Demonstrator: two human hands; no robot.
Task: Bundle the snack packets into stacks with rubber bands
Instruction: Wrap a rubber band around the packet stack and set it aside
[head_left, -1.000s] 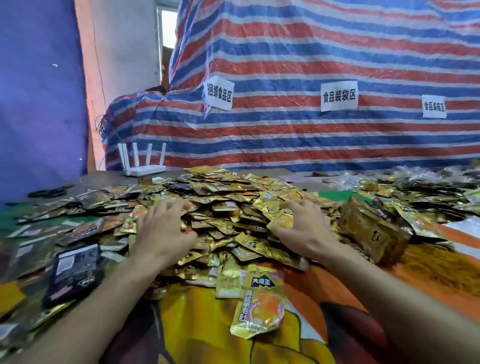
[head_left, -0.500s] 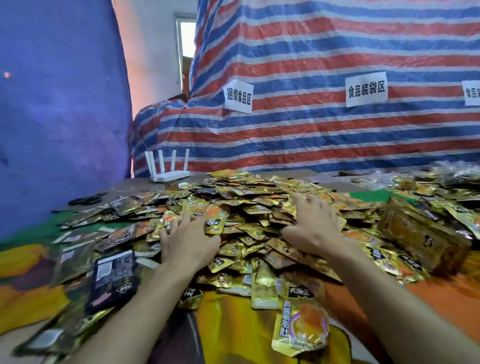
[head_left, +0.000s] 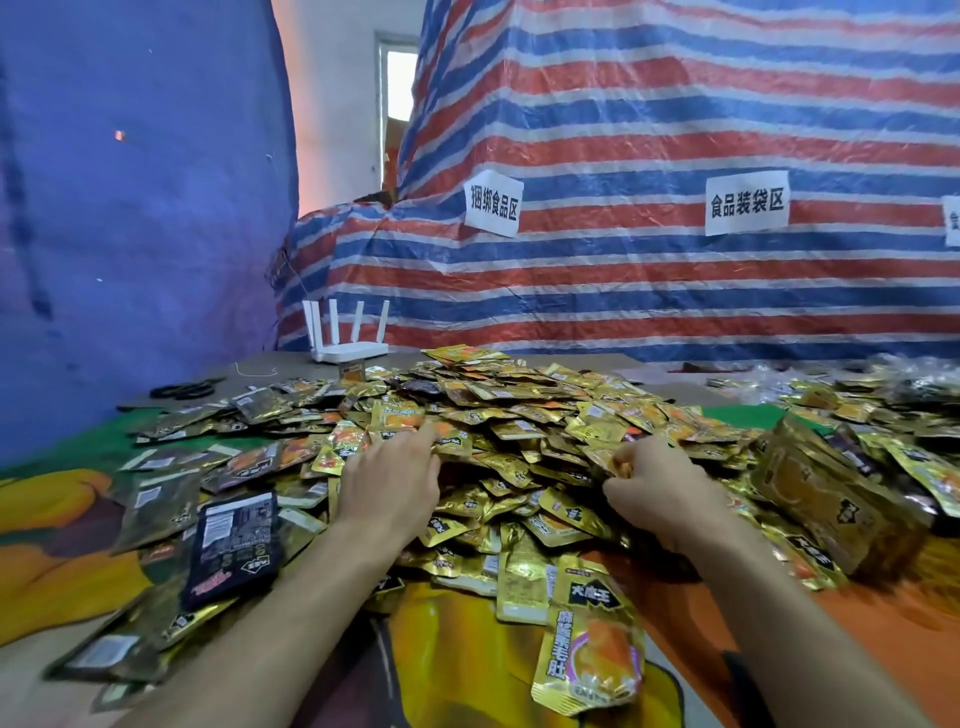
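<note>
Snack packets (head_left: 519, 431): loose gold-foil heap, spread wide across the printed cloth (head_left: 467, 649), highest at its middle.

Left hand (head_left: 387, 488): palm down on the heap's near-left slope. Fingers straight and together, tips pushed in among the packets. It holds nothing.

Right hand (head_left: 662, 493): on the heap's near-right slope, knuckles up. Fingers curled under with the thumb drawn in, pinching gold packets at the tips (how many cannot be told).

Single gold packet (head_left: 592, 649): lies face up with an orange picture, just off the heap's near edge, toward the person.

Black packet (head_left: 236, 545): label side up, at the heap's near-left fringe among dull brown packets.

Bundled block of gold packets (head_left: 826, 499): right of the heap, tilted, its edge touching the loose ones.

More packets scattered farther right of the heap, blurred.

Scissors (head_left: 184, 389): dark, beyond the heap's far-left edge. Near them lies a thin pale loop (head_left: 254, 370), either band or string.

White router (head_left: 348, 332): four aerials up, just behind the heap's far-left corner.

Striped tarp (head_left: 675, 291): red, blue and white, hanging behind the heap. It carries two whole paper labels (head_left: 492, 208) (head_left: 746, 202).

Blue sheet (head_left: 130, 208): hangs left of the heap.
</note>
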